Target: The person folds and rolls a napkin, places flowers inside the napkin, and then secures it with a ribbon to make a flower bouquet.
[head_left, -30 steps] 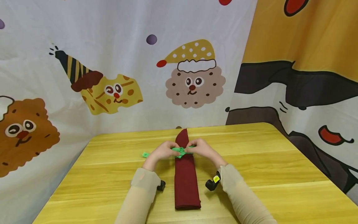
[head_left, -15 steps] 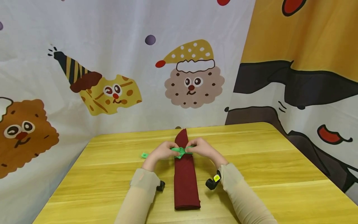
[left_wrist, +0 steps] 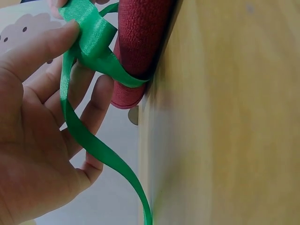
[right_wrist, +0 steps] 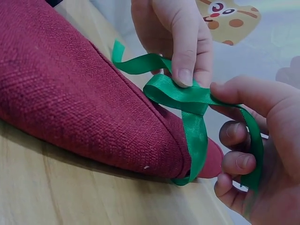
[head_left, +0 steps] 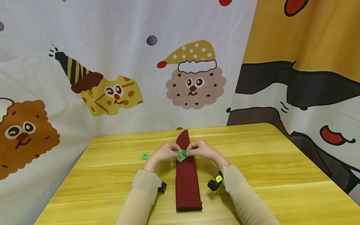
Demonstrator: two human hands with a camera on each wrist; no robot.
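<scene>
A dark red cloth [head_left: 187, 184], folded into a long narrow roll with a pointed far end, lies lengthwise on the table. Around its upper part runs a green satin ribbon [right_wrist: 196, 136], bunched and looped on top. My left hand [head_left: 164, 152] pinches the ribbon between thumb and fingers from the left side. From the right, my right hand [head_left: 204, 149] pinches another part of it with thumb and forefinger. One ribbon tail [left_wrist: 112, 161] hangs past my left palm down to the table; another drapes over my right fingers. The ribbon's crossing is partly hidden by my fingertips.
The yellow wooden table [head_left: 267, 162] extends on both sides of the cloth. Behind it hangs a white curtain [head_left: 121, 56] printed with cartoon snacks. Black wrist cameras [head_left: 214, 184] sit low beside the cloth.
Both hands stay almost in place. The green ribbon between them has spread into a larger flap toward the near side, and its tail end at the left has turned slightly.
</scene>
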